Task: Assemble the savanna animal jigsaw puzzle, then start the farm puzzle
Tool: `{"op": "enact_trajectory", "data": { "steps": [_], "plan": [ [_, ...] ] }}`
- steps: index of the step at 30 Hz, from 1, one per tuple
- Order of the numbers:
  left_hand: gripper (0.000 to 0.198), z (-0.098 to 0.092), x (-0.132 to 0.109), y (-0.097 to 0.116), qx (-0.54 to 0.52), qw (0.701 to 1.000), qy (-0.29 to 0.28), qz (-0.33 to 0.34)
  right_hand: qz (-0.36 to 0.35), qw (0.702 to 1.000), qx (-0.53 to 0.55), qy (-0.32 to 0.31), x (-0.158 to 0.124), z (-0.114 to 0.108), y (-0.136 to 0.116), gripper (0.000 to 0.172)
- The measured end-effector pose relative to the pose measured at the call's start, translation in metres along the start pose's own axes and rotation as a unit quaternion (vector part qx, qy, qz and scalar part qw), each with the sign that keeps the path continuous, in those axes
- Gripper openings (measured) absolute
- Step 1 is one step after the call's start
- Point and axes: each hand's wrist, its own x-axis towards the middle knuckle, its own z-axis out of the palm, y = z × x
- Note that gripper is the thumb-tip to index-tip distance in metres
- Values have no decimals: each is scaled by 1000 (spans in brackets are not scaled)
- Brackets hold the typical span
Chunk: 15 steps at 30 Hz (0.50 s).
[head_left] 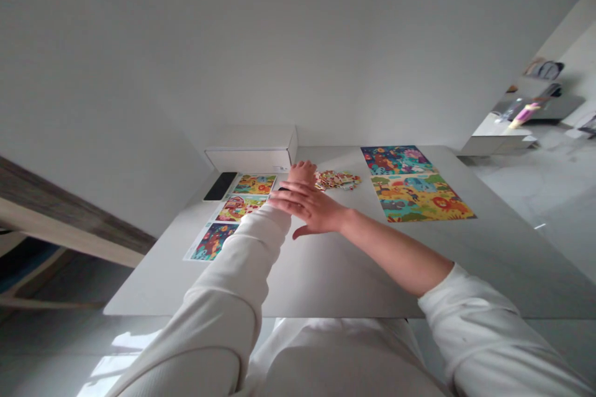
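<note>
My left hand [302,172] reaches across the white table [335,273] and rests beside a pile of loose puzzle pieces [338,180]. Its fingers are foreshortened and do not show. My right hand [308,208] lies across my left wrist with fingers stretched flat and thumb apart, holding nothing; the right sleeve is pushed up. Right of the pile lie two finished colourful puzzles, a blue one [397,159] and a larger yellow animal one [421,198]. A sheet with three small pictures [233,211] lies to the left of my hands.
A white box [251,150] stands at the far edge of the table, with a black phone [220,186] beside the picture sheet. A wooden surface [60,217] is at the left. A low white unit with small objects [507,136] stands at the far right.
</note>
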Motion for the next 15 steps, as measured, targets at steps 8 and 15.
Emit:
{"op": "enact_trajectory", "data": {
  "steps": [8,15],
  "plan": [
    [31,8,23,9,42,997,31,57,-118,992,-32,22,38,-4,-98,48],
    [31,10,-5,-14,-225,964,136,-43,8,999,-20,39,-9,-1,-39,55]
  ]
}}
